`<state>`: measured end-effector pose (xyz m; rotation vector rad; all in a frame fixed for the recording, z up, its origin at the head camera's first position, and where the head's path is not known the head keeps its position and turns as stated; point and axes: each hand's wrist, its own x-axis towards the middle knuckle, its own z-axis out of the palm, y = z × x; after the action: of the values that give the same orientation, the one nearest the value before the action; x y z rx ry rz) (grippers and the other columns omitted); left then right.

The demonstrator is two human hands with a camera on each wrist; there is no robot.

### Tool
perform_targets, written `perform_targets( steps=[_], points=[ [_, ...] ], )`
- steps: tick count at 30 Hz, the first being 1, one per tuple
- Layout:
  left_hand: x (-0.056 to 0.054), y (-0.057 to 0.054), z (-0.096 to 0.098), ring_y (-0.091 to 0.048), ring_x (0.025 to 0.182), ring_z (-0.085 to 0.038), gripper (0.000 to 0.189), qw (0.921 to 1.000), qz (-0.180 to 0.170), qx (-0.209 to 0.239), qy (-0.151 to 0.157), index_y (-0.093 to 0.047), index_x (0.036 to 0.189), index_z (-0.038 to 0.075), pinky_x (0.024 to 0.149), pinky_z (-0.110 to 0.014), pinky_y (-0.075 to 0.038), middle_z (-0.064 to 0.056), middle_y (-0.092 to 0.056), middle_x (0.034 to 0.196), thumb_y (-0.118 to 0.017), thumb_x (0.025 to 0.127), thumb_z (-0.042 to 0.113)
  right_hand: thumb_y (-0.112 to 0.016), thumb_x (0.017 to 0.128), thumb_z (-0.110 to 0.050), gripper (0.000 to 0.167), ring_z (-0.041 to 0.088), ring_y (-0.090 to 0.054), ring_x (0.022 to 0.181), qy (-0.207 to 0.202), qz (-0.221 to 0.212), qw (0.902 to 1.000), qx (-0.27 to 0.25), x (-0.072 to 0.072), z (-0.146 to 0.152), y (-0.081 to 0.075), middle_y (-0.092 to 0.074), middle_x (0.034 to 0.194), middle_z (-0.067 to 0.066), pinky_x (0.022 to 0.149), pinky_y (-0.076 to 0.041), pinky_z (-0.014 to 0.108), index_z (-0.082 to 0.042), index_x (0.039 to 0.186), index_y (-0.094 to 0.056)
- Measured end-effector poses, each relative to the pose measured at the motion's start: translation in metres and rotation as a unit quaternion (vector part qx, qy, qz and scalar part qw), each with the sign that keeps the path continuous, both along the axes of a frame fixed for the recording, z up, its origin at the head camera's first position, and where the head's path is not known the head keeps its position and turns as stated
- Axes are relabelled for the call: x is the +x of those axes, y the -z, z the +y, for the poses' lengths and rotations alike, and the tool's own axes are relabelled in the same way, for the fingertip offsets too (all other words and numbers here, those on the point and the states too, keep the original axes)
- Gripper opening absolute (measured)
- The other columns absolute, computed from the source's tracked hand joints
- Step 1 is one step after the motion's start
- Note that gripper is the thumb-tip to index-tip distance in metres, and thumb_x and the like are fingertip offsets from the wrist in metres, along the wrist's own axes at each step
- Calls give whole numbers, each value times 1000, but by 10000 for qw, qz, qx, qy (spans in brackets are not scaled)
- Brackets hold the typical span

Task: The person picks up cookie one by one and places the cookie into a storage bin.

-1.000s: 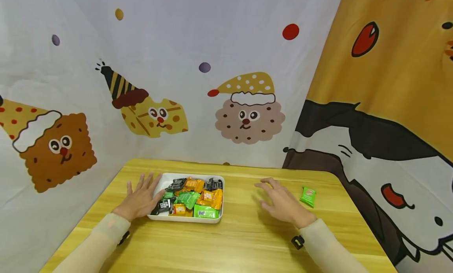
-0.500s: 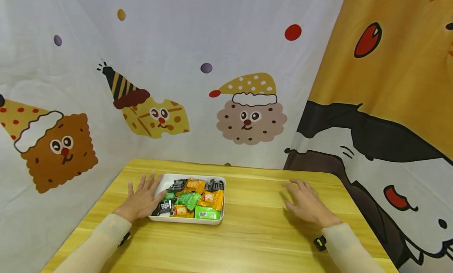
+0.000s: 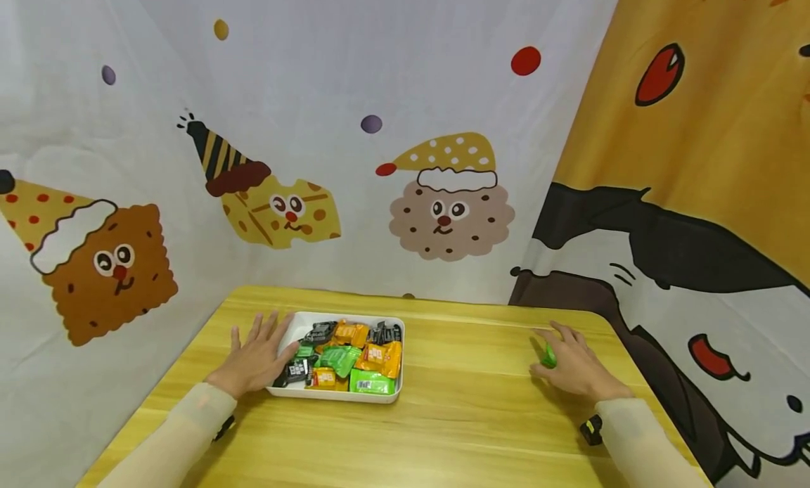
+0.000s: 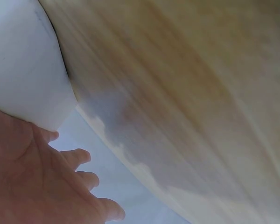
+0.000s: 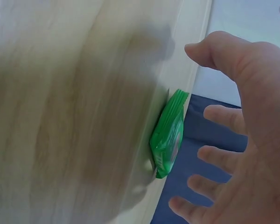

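On the right of the table lies a small green snack packet, with a crimped wrapper end. My right hand hovers over it, thumb and fingers spread and apart from it in the right wrist view. From the head view most of the packet is covered by that hand. At the left, my left hand lies with straight, spread fingers along the left side of a white tray. Orange packets, green packets and black packets fill the tray. In the left wrist view, the left fingers reach past the tray's outer wall.
The wooden table runs back to a white curtain printed with cartoon snacks. A second curtain, orange, black and white, hangs along the right edge. Black wrist cameras sit under both sleeves.
My right hand has moved to the right, from the middle right of the table to over the green packet. The left hand has stayed at the tray.
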<state>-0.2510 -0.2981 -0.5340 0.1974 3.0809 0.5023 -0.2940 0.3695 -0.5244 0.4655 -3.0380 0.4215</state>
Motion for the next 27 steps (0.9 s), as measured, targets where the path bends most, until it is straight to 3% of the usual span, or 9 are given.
perform_targets(
  steps=[12,20,27],
  points=[
    [0,1,-1,-5,177,-67,82,10000,27,-2,-17,-23,188,14,130,-98,3,-34,-14,192,-44,123,60,-89,104,-34,77,80,-46,148,-29,-213,9996,-162,-3,8,6,-48,171,44,107,-50,93,-4,168,-59],
    [1,2,1,-6,177,-67,82,10000,19,21,-24,-23,188,13,130,-99,2,-34,-14,192,-44,124,60,-89,103,-39,75,78,-51,142,-126,-54,9993,-350,-11,19,15,-53,164,45,105,-52,91,-4,164,-63],
    [1,-1,1,-7,177,-66,80,10000,61,17,-39,-25,187,12,131,-98,2,-33,-15,192,-47,124,56,-83,108,-32,60,65,-61,129,-145,-17,9985,-519,-16,24,21,-62,153,42,87,-63,63,-1,157,-68]
  ],
)
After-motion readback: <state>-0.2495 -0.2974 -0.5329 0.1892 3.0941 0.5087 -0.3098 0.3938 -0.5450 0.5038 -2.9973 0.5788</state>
